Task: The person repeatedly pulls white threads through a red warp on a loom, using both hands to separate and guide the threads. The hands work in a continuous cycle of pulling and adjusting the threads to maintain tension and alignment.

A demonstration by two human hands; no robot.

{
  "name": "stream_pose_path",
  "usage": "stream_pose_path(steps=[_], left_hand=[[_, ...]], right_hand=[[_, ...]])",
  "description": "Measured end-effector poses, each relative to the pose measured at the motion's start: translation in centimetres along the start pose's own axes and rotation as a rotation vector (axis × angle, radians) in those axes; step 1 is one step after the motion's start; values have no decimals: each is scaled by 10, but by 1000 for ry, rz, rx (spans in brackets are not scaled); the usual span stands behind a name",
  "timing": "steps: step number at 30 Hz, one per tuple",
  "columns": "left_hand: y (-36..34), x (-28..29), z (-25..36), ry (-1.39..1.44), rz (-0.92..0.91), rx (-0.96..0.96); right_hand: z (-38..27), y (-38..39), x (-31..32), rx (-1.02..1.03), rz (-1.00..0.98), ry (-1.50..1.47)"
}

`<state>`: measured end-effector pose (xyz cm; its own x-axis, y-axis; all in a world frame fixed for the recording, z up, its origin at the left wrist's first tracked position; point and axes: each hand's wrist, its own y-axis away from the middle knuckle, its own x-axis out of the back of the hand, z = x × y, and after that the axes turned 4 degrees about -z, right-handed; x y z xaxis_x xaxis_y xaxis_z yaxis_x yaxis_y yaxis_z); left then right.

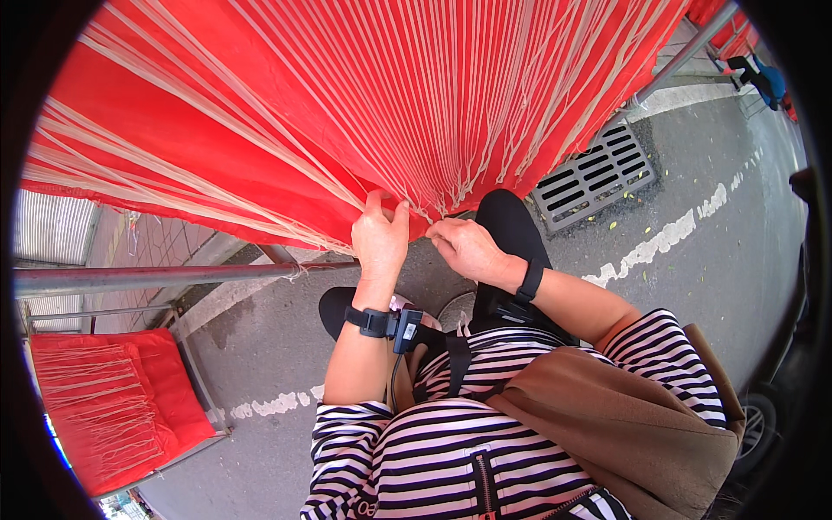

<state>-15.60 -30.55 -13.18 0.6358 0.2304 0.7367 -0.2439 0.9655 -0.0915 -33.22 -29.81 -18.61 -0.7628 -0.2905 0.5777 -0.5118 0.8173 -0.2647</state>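
Observation:
A red cloth [329,104] stretches out in front of me, with many long cream strings [425,95] running across it and gathering towards my hands. My left hand [380,238] is at the cloth's near edge, thumb and index finger raised and bent around a few string ends. Close on its right, my right hand [468,250] pinches with thumb and index finger at the tip of the gathered strings. Several strings to the right end in small twisted or knotted tails. The exact strands between my fingertips are too small to make out.
A metal pole [156,277] runs under the cloth's left side. Lower left stands another frame with a red cloth [130,407] and strings. A drain grate [594,178] lies in the grey road at right. A person [767,82] is far right; a vehicle wheel [756,425] shows lower right.

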Motion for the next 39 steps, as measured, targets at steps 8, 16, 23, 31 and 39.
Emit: stream_pose_path(steps=[8,16,23,31,39], left_hand=[[1,-18,-5,233,24,27],[10,-20,-16,380,-1,88],[19,-13,-23,312,41,-1],[1,-14,-7,54,45,11],[-14,-22,-8,173,-21,21]], right_hand=[[-4,7,11,7,76,-44],[-12,-7,20,32,113,-71],[-14,-21,8,12,140,-168],[-3,-37,1,-177,180,-194],[7,-57,-10,-213,135,-392]])
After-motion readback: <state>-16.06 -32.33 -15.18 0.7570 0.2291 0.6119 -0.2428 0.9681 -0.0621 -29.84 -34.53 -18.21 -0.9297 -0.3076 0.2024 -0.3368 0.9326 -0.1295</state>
